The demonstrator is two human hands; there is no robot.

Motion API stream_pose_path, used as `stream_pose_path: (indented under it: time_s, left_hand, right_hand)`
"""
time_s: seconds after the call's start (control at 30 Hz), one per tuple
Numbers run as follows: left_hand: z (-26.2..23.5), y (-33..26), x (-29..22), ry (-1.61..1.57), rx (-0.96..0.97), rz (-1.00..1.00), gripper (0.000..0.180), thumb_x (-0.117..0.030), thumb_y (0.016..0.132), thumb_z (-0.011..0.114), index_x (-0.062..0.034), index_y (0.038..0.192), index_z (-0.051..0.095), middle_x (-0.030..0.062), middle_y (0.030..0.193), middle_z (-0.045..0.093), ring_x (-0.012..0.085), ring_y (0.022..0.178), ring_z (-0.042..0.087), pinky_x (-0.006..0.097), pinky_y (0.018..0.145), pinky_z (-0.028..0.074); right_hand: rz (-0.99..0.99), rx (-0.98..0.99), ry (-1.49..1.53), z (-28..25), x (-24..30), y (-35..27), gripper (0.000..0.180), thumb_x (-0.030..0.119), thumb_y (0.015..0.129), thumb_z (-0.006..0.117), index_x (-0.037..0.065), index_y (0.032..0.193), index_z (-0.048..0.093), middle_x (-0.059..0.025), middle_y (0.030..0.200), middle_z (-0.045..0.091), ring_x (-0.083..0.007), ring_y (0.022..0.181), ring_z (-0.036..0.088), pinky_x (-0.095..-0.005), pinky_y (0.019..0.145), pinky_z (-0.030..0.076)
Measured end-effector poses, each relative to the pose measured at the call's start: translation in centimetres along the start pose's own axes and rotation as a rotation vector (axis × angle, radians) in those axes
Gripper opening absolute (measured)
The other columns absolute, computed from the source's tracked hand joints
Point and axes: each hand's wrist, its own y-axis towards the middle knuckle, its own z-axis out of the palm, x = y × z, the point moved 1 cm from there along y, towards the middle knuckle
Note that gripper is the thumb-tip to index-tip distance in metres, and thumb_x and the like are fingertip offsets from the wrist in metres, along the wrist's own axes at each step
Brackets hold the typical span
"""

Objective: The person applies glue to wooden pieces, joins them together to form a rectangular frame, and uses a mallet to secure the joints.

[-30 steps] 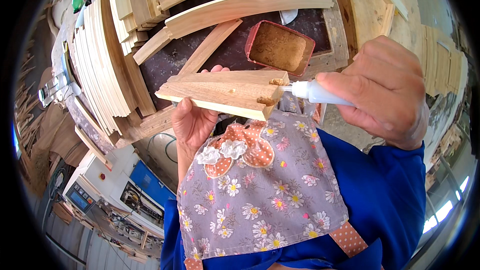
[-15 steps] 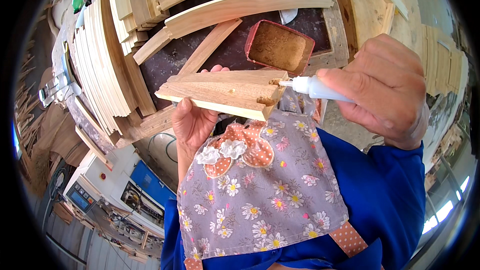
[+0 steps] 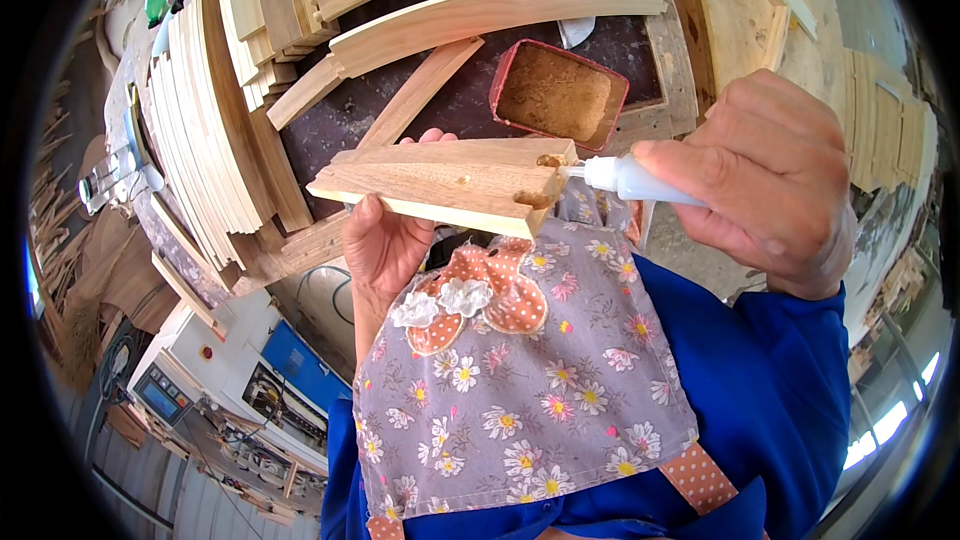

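Note:
In my left hand (image 3: 385,245) I grip a wedge-shaped wooden piece (image 3: 430,176), thumb along its near edge and fingertips showing behind it. Its right end has two rough hollows with brownish filling. My right hand (image 3: 755,175) is wrapped round a small translucent squeeze bottle (image 3: 640,180) with a white cap and thin nozzle. The nozzle tip meets the right end of the wood, beside the upper hollow. How much liquid comes out is too small to tell.
A red-rimmed tub of brown powder (image 3: 555,95) stands on the dark worktable (image 3: 325,140) beyond the wood. Curved boards (image 3: 500,15) lie behind it, stacked slats (image 3: 200,120) at left. A white machine with a control panel (image 3: 200,360) stands lower left.
The nozzle has shifted slightly down along the wood's right end, away from the upper hollow. The wooden piece has moved very little in my left hand.

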Motion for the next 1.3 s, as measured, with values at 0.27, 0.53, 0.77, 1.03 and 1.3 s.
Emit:
stream_pose_path:
  time_s: [0.27,0.53,0.77,1.03,1.3]
  left_hand:
    - [2.8,-1.6,-1.8,0.294,-0.025,0.259,0.075,-0.007,0.07,0.074,-0.0018,0.134,0.036,0.0228,0.143,0.034,0.037,0.138,0.025,0.048,0.112,0.031]
    - [2.5,-2.6,-3.6,0.361,-0.026,0.349,0.075,-0.005,0.072,0.072,0.0014,0.136,0.032,0.0279,0.145,0.028,0.0383,0.138,0.023,0.046,0.109,0.036]
    - [2.1,-2.5,-3.9,0.265,-0.071,0.275,0.069,-0.005,0.075,0.071,0.0089,0.131,0.035,0.0315,0.142,0.028,0.0386,0.135,0.028,0.044,0.104,0.043]
    - [1.8,-2.5,-4.2,0.188,-0.1,0.237,0.063,-0.004,0.077,0.07,0.0118,0.128,0.037,0.0339,0.141,0.028,0.0387,0.131,0.036,0.042,0.097,0.049]
    - [1.5,-2.5,-4.3,0.214,-0.134,0.274,0.061,-0.004,0.077,0.07,0.0128,0.126,0.038,0.0346,0.139,0.031,0.0377,0.127,0.042,0.04,0.092,0.054]
  right_hand:
    - [0.121,-0.12,0.247,2.1,-2.6,-0.9,0.031,0.005,0.059,0.072,0.004,0.09,0.071,-0.0051,0.07,0.061,-0.0185,0.058,0.053,-0.0291,0.051,0.038]
    - [0.531,-0.185,0.855,4.7,-3.8,-2.1,0.026,0.015,0.074,0.073,0.002,0.096,0.068,-0.0025,0.084,0.064,-0.0081,0.074,0.057,-0.0228,0.062,0.043]
    - [0.709,-0.248,1.13,6.5,-5.4,-2.4,0.054,0.007,0.072,0.07,0.002,0.122,0.053,-0.0028,0.1,0.064,-0.0091,0.089,0.059,-0.0212,0.077,0.046]
    - [0.576,-0.442,1.519,10.3,-8.0,-2.7,0.051,0.009,0.076,0.074,0.002,0.122,0.054,-0.0093,0.106,0.064,-0.0211,0.103,0.062,-0.0317,0.091,0.049]
    - [0.632,-0.396,1.198,10.0,-6.9,-1.5,0.037,0.006,0.075,0.074,0.004,0.11,0.06,-0.0056,0.101,0.066,-0.0131,0.094,0.062,-0.0265,0.085,0.049]
